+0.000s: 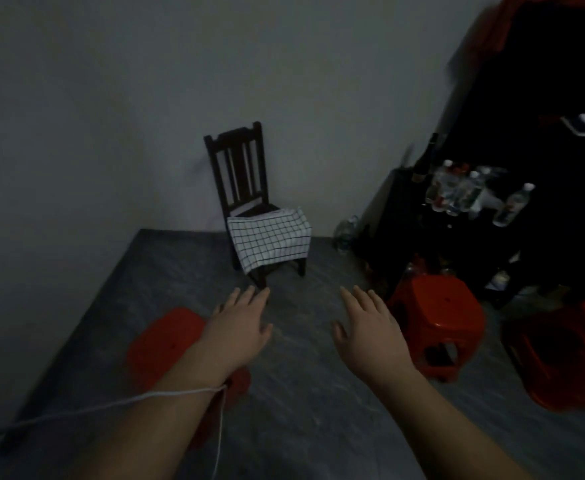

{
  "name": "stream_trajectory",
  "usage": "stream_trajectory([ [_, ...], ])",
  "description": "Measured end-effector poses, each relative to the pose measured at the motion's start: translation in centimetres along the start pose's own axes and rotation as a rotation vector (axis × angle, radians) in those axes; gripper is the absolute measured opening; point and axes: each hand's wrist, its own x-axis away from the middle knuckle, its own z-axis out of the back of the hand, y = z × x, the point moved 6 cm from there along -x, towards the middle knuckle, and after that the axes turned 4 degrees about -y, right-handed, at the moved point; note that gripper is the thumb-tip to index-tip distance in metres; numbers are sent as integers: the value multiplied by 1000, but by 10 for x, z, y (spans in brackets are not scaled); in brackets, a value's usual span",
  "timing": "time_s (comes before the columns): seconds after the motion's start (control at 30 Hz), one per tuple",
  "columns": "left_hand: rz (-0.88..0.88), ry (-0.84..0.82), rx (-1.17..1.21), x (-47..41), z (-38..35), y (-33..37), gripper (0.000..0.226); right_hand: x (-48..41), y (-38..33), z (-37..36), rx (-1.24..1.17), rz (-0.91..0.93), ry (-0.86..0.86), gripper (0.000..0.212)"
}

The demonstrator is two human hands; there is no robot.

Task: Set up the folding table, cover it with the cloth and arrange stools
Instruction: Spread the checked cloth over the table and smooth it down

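A white cloth with a black grid (272,239) hangs over the seat of a dark wooden chair (238,168) against the far wall. My left hand (240,325) and my right hand (370,329) reach forward over the grey floor, palms down, fingers apart, holding nothing. A red plastic stool (161,344) sits under my left forearm, partly hidden by it. Another red stool (438,318) stands just right of my right hand. A third red stool (568,358) is at the right edge. No folding table shows in this view.
A dark shelf unit (526,98) fills the right side, with several plastic water bottles (457,190) and a dark glass bottle on a low surface. A white cord (111,405) trails from my left wrist. Grey walls close the left and back.
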Motion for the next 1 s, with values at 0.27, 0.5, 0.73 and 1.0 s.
stream_trajectory([
  [0.27, 102, -8, -2, -93, 15, -28, 73, -111, -4, -14, -5, 101, -38, 67],
  [0.5, 188, 11, 9, -212, 22, -16, 71, -244, 49, -6, -11, 176, -59, 68],
  [0.73, 222, -15, 86, -323, 33, 18, 68, -367, 91, 13, 3, 224, -115, 67],
  [1.0, 253, -44, 154, -427, 41, 9, 68, -482, 98, 11, 1, 253, -204, 69],
])
